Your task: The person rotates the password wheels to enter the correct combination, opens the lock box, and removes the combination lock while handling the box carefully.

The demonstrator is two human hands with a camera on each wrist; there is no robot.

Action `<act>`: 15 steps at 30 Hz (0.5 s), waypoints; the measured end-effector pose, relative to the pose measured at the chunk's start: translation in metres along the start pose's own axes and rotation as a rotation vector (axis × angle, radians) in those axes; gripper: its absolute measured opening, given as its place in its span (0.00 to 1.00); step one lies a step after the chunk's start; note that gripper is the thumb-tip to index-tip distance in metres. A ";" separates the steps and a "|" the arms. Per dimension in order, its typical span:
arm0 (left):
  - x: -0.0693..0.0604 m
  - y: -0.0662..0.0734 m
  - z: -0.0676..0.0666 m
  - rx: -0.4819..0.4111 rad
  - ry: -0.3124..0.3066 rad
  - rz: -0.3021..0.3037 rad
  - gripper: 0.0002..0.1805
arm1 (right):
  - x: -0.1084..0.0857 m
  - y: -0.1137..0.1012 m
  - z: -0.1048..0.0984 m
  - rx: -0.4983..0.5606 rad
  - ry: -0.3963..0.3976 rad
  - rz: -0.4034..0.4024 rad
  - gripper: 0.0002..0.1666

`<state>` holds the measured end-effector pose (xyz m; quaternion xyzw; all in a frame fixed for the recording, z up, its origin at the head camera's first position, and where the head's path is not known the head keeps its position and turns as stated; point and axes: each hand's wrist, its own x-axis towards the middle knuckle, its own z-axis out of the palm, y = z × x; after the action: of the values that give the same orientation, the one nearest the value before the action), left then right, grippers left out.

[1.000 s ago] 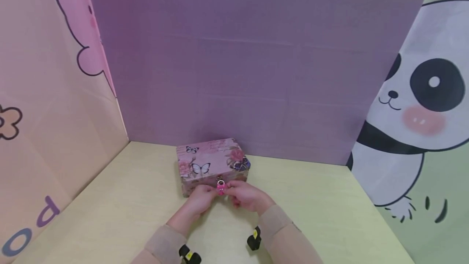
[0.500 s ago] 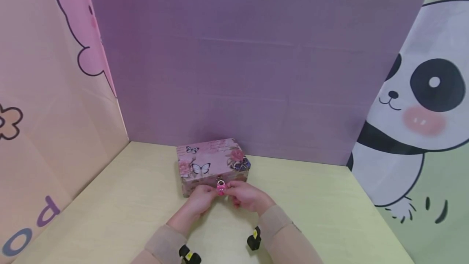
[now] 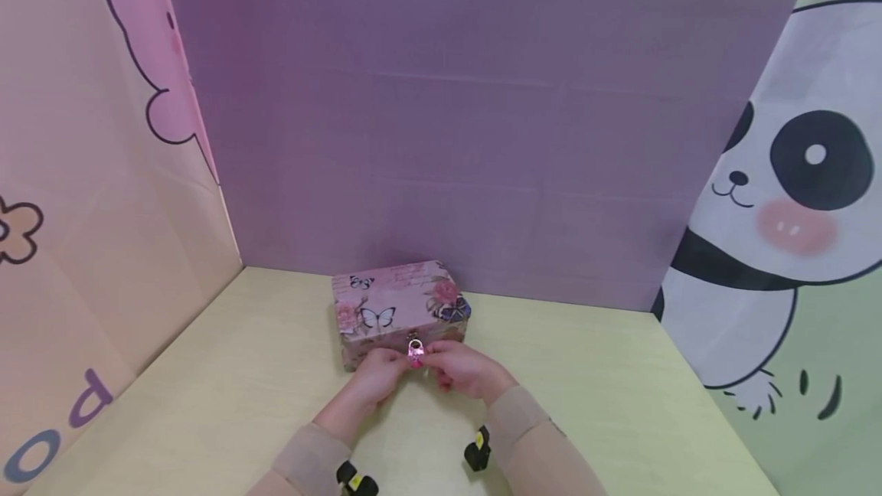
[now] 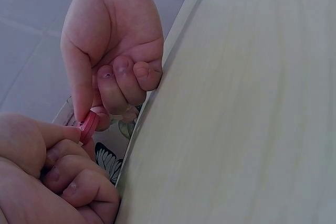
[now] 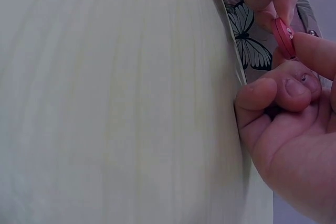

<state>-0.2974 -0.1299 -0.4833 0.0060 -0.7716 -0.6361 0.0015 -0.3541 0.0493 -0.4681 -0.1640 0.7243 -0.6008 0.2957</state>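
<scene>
A small pink padlock (image 3: 416,356) with a silver shackle is at the front of a pink box (image 3: 406,297) printed with butterflies and flowers. From the left, my left hand (image 3: 379,373) pinches the padlock between thumb and finger. On the opposite side my right hand (image 3: 468,370) pinches it too. In the left wrist view, both thumbs meet at the edge of the padlock (image 4: 88,127), its other fingers curled. The right wrist view has the padlock (image 5: 284,38) edge-on, near a metal part of the box. Whether the shackle passes through the box's clasp cannot be made out.
The box stands on a pale wood-grain table (image 3: 592,389), near the purple back wall (image 3: 441,136). Printed sheets flank the table, with a panda (image 3: 779,197) on the right one. Black wrist devices with yellow marks are at both sleeves.
Light now glints on the padlock's face, which seems slightly tilted compared with before. Both hands and the box stay in place.
</scene>
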 end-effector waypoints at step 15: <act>0.000 0.001 -0.003 0.034 0.006 -0.010 0.12 | -0.002 -0.005 -0.007 0.002 -0.015 0.029 0.18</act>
<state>-0.2971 -0.1325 -0.4818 0.0118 -0.7822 -0.6229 0.0004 -0.3576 0.0549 -0.4623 -0.1580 0.7239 -0.5959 0.3099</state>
